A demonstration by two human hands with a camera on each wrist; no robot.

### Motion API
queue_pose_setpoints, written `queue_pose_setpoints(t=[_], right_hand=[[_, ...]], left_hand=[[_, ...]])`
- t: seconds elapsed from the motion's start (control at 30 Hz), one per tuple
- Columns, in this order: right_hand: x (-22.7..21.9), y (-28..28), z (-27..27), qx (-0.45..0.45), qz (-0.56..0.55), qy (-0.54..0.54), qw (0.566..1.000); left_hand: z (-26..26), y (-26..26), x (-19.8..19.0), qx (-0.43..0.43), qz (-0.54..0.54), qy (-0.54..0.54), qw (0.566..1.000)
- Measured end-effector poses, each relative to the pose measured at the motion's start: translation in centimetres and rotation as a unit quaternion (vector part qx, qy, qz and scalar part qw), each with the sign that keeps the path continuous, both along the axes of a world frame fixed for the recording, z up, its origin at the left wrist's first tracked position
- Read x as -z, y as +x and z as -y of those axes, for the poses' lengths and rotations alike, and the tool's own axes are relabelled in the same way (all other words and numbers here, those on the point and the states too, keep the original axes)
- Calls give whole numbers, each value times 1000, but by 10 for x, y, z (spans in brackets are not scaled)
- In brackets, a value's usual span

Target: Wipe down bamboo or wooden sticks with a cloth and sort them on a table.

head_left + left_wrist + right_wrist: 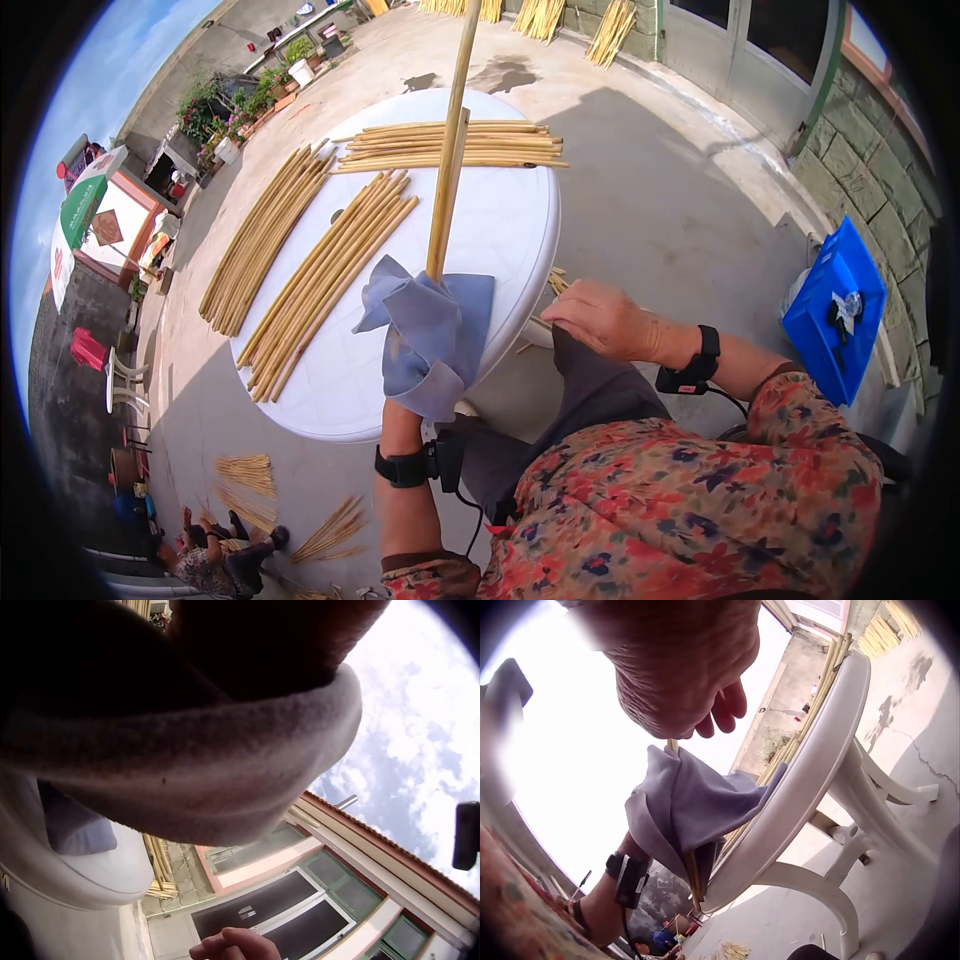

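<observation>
My left hand, wrapped in a grey-blue cloth [425, 330], grips pale wooden sticks [447, 190] through it. The cloth hides most of the fingers; the bare wrist [402, 424] shows below. Rising steeply from the cloth, the sticks run past the top of the head view. Below the cloth, stick ends [694, 879] show beside the table edge in the right wrist view. My right hand [606, 320] hovers over my knee, its fingers [721, 712] loosely bent and nothing visible in them. Three groups of similar sticks [325, 275] lie on the round white table [520, 215].
A blue plastic bin [845, 320] stands at the right by the stone wall. Bundles of sticks [612, 30] lean against the far wall. At lower left another person [225, 555] sits near more sticks [330, 530] on the ground. Potted plants [235, 105] line the far left.
</observation>
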State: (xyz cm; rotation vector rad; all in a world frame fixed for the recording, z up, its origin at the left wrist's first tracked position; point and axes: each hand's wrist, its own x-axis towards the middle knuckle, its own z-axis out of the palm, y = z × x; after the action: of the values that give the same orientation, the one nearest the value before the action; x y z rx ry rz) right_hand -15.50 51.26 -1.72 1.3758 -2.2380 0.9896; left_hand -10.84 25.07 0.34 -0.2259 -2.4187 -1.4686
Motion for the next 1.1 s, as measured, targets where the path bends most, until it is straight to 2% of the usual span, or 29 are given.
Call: queue_pose_setpoints(t=[0.03,0.07,0.1,0.13,0.2,0.27,0.3,0.33,0.37,0.4,0.43,0.47,0.5,0.53,0.6,0.63,0.7,0.73,0.8,0.83,0.9,1.03,1.1], right_hand=[[-13,-4,-7,8,2,2,1000],[-27,-8,-12,15,-107,-22,994],[-40,-10,-16,21,-216,-43,975],[-54,-10,-19,26,-211,-39,976],[-75,-11,-19,40,-352,-14,935],[-76,-16,-17,74,-363,26,928],[-75,-18,-16,102,-377,64,918],[-70,-20,-18,99,-375,63,920],[-60,-23,-23,93,-301,137,939],[-54,-24,-27,86,-225,210,948],[-52,-23,-28,81,-225,209,948],[-51,-20,-29,46,-190,219,956],[-49,-17,-29,12,-154,229,961],[-47,-15,-29,9,-153,227,962],[-44,-13,-31,4,-146,215,966],[-43,-16,-35,1,-147,214,966],[-41,-22,-48,19,-105,199,974],[-42,-21,-52,17,-106,200,974],[-49,-18,-60,12,-107,257,960],[-50,-20,-66,8,-108,257,960],[-50,-26,-84,30,-25,242,969],[-43,-36,-109,31,-15,264,964],[-35,-42,-129,96,5,271,958]], left_hand=[[-3,-1,-5,9,-5,-43,999],[-8,-1,-11,16,-1,-41,999],[-14,1,-21,6,49,-145,988],[-19,3,-29,-4,98,-249,963],[-27,5,-35,2,100,-268,958],[-36,2,-38,24,57,-307,950],[-39,3,-40,44,-30,-347,936],[-46,3,-51,43,-26,-347,936],[-56,0,-65,68,64,-472,877],[-59,0,-71,91,153,-583,793],[-48,2,-58,88,157,-582,793],[-28,6,-34,83,36,-538,838],[-19,11,-27,77,-86,-486,866],[-13,16,-21,75,-83,-488,866],[-5,25,-15,53,-181,-472,861],[1,29,-17,50,-180,-473,861],[14,37,-23,38,-73,-451,889],[19,41,-22,36,-73,-451,889],[29,47,-21,37,-41,-544,837],[38,50,-20,34,-39,-543,838],[59,53,-15,-28,-23,-497,867],[97,64,8,-36,-7,-503,863],[113,71,13,-177,47,-347,920]])
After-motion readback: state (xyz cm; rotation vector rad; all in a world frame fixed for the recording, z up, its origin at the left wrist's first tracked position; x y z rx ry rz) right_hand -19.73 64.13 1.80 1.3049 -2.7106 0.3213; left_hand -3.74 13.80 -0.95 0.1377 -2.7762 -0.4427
